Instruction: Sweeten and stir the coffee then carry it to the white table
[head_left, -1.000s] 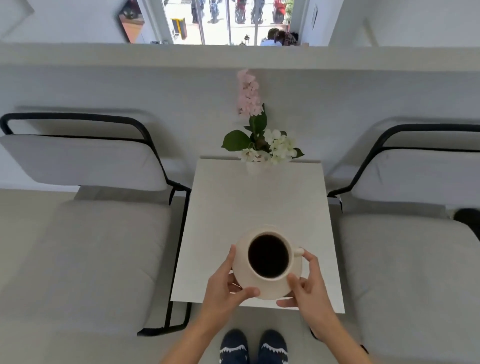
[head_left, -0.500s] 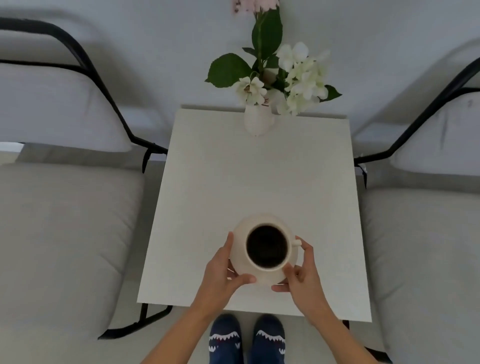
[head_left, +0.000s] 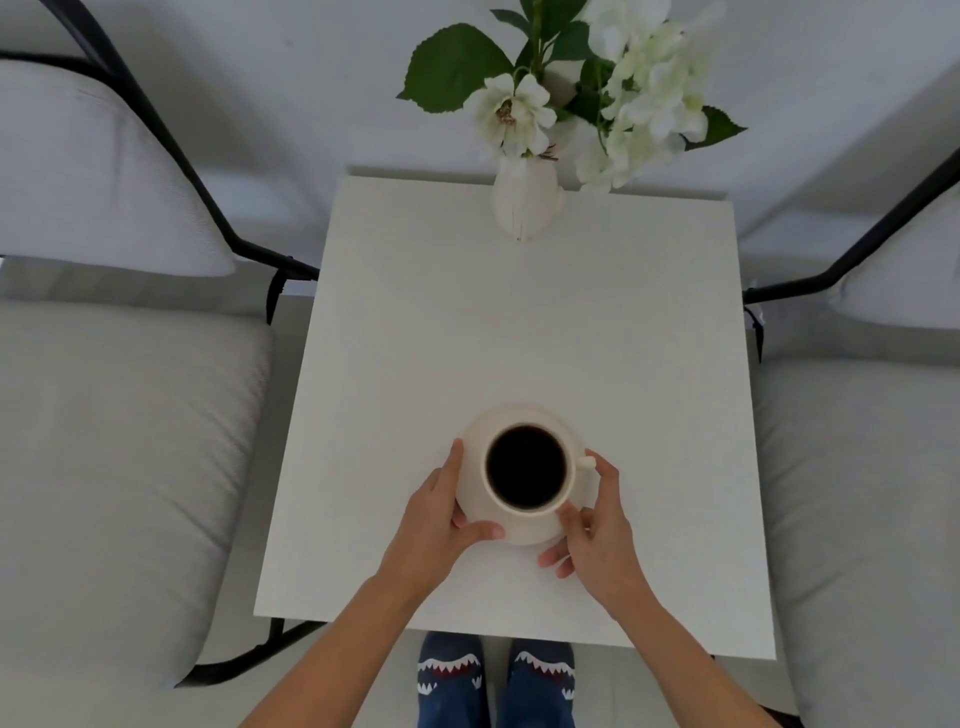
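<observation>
— Where's the coffee cup now?
— On its saucer, lower over the white table than a second ago; whether it touches, I can't tell.
— Your fingers?
— My left hand and right hand still clasp the saucer's rim.

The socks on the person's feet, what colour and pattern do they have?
Dark blue socks with a shark mouth: white teeth and some red, seen in the head view.

Matt ceramic cup (white table smooth)
</observation>
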